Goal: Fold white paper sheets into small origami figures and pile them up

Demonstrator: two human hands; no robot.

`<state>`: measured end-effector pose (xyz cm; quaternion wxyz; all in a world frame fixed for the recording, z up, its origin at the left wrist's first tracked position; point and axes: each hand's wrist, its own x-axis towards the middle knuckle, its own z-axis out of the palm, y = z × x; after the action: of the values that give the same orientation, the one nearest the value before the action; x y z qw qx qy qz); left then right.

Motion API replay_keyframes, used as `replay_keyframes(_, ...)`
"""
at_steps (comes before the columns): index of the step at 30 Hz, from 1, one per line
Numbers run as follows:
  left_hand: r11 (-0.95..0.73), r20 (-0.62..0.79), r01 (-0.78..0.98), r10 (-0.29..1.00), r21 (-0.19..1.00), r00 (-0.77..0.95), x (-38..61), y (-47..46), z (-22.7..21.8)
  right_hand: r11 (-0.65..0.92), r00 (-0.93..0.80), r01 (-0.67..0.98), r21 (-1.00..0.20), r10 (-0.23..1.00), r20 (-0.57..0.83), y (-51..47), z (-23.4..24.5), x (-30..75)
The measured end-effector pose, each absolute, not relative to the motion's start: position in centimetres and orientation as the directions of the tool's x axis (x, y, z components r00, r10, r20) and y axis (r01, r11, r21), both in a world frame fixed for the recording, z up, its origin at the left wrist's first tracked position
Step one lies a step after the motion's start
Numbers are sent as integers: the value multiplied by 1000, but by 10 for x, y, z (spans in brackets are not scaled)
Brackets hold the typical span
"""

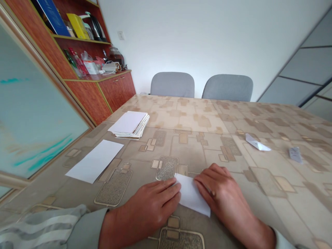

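Observation:
A small white piece of paper [191,194] lies at a slant on the table in front of me, between my two hands. My left hand [149,207] grips its left edge, fingers close together and the thumb out of sight. At its upper right edge, my right hand [223,192] has bent fingers closed on the paper, knuckles up. Some of the paper is covered by the fingers of both hands. Farther left, a loose white sheet [95,161] rests flat on the table.
A stack of paper [129,124] sits at the back left of the patterned table [186,145]. On the right lie a folded white paper [257,142] and a small greyish piece [295,154]. Two grey chairs [172,84] stand behind the far edge, beside a wooden cabinet [88,97].

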<state>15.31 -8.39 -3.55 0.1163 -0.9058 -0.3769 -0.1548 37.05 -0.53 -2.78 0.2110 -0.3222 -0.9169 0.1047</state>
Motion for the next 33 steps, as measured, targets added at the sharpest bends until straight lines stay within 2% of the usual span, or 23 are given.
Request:
replay_keyframes(3, -685, 348, 722, 656, -99, 670, 153, -86, -34, 695, -651, 627, -352, 716, 253, 0, -30, 376)
replay_keyframes(6, -682, 332, 725, 665, -97, 669, 154, -89, -35, 666, -626, 677, -314, 745, 232, -2, -33, 376)
replay_keyframes(11, -675, 313, 729, 671, -118, 672, 156, -92, -38, 629, -596, 724, -284, 777, 202, -6, -36, 375)
replay_keyframes(16, -668, 316, 730, 667, -147, 674, 158, -95, -40, 647, -600, 723, -243, 762, 243, -5, -37, 376)
replay_keyframes(23, -655, 367, 740, 657, -153, 658, 160, -94, -42, 617, -588, 714, -332, 785, 194, -6, -36, 374)
replay_keyframes(28, -684, 327, 717, 652, -135, 684, 164, -95, -39, 628, -584, 720, -295, 778, 232, -7, -36, 374)
replay_keyframes(33, -691, 338, 710, 642, -136, 689, 164, -94, -39, 586, -559, 719, -373, 807, 191, -7, -37, 374)
